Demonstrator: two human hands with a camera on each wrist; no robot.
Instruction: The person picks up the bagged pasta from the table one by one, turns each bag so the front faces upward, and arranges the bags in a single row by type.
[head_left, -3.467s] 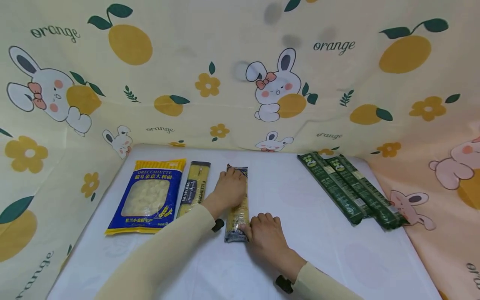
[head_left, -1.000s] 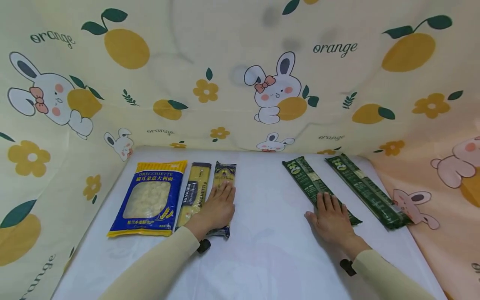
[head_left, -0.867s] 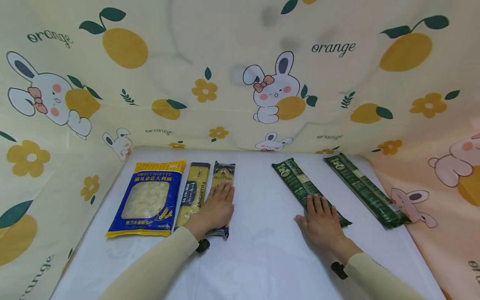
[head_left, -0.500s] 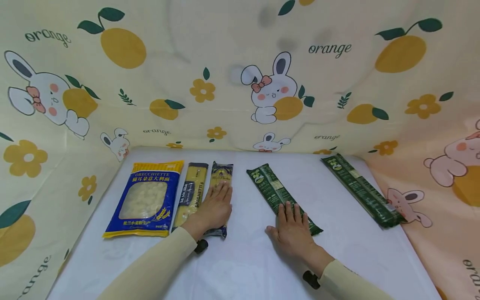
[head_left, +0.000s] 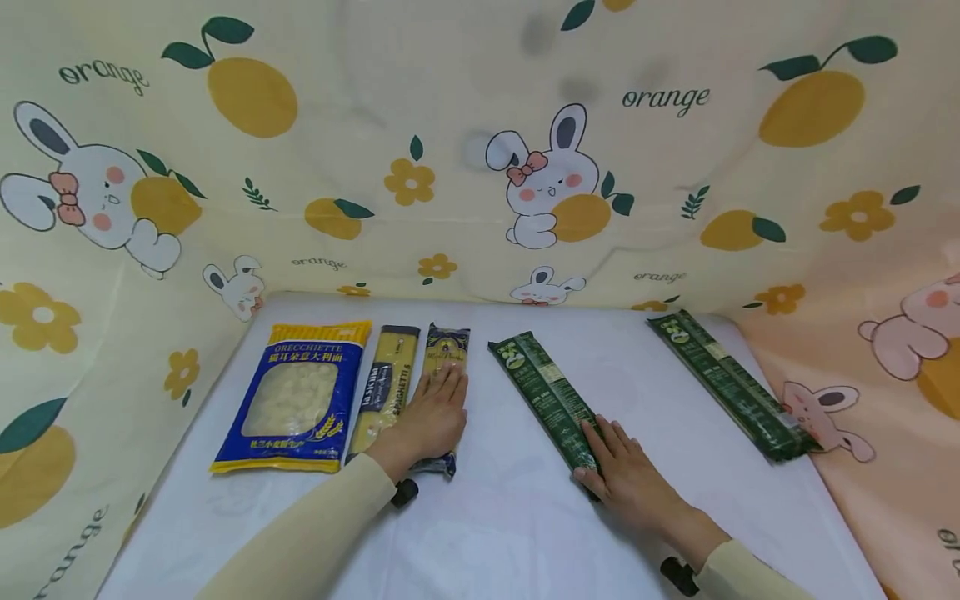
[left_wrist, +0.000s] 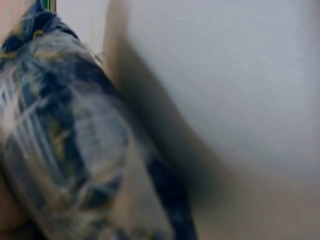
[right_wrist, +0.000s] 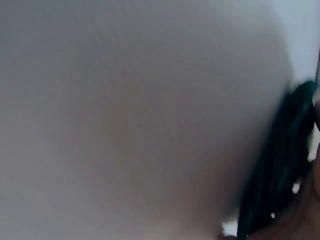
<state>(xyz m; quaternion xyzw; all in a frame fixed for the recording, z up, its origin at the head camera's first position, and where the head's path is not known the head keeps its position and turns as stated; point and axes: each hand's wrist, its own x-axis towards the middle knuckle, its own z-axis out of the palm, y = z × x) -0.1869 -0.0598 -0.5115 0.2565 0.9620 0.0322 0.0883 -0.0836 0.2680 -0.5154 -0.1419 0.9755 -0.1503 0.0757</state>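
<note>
Relaxed and laid nearly flat, the grip of the left hand rests over a navy and gold pasta packet, its fingers pointing toward the far end and not curled round the wrapper. Loose too, the grip of the right hand touches the near end of a long green packet with straight fingers, the thumb spread apart from them. This packet lies slantwise near the middle of the white tabletop, its far end leaning to the left, well apart from a second green packet, which lies at a similar slant by the right edge. Just beside the navy and gold packet, on its left, is a spaghetti packet, its near part crossed by the left wrist; farther left lies a wide blue and yellow orecchiette bag with a clear window showing pale pasta. Both arms wear cream sleeves, and a small black object shows under the left wrist. Behind the tabletop hangs a cream cloth printed with rabbits, oranges and flowers. Both wrist views are blurred: the left shows crinkled navy wrapping, the right a dark green edge.
</note>
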